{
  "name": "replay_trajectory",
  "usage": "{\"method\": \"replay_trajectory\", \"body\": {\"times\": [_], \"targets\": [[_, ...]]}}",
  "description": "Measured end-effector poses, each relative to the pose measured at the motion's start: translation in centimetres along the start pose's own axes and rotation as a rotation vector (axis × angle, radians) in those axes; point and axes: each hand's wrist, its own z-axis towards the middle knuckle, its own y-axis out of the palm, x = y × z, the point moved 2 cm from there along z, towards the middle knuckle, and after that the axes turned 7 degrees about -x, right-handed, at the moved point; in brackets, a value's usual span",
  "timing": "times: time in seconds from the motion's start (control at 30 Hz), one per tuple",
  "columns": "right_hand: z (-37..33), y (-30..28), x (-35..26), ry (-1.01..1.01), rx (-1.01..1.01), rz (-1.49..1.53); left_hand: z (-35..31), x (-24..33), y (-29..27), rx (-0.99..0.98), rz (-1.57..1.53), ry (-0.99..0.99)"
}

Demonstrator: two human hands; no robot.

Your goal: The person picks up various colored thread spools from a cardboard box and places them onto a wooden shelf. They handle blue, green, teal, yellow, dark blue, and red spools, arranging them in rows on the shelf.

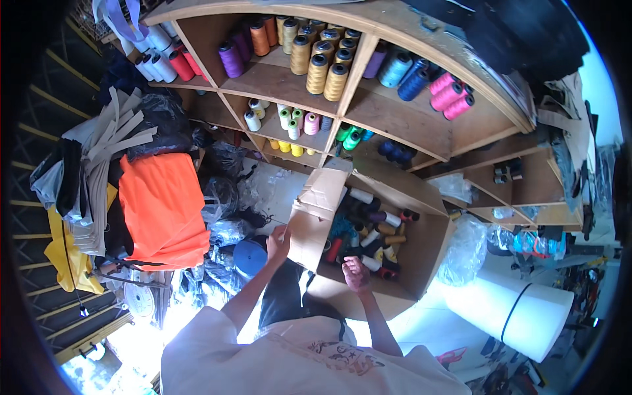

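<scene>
In front of me stands an open cardboard box point(421, 253) with several thread spools lying loose in it, among them a red spool point(334, 249) and a white spool point(361, 196). My left hand point(278, 243) grips the outer edge of the box's left flap point(308, 227), which is folded outward. Over the near side of the box, my right hand point(356, 273) is closed with its fingers curled. Whether anything is inside those fingers cannot be made out. A teal tangle of thread point(341, 227) lies inside, near the left wall.
Behind the box rises a wooden shelf point(395, 112) with gold cones point(317, 72), pink cones point(451, 95) and other thread. Orange fabric point(164, 210) and clear plastic bags point(227, 230) are piled at left. A white roll point(513, 316) and a plastic bag point(465, 250) sit at right.
</scene>
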Motion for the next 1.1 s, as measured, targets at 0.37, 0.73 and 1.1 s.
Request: {"method": "replay_trajectory", "body": {"times": [0.37,0.73,1.1], "targets": [[-2.6,0.8,8.8,-0.171,0.087,-0.219,-13.2,4.5,3.4,-0.522,0.816,0.728],[3.7,-0.8,20.7,-0.014,-0.039,0.273,-12.6,8.3,1.7,-0.524,0.851,0.730],[21.2,-5.0,15.0,-0.216,0.359,-0.364,-20.3,4.9,3.4,-0.087,0.499,0.010]]}}
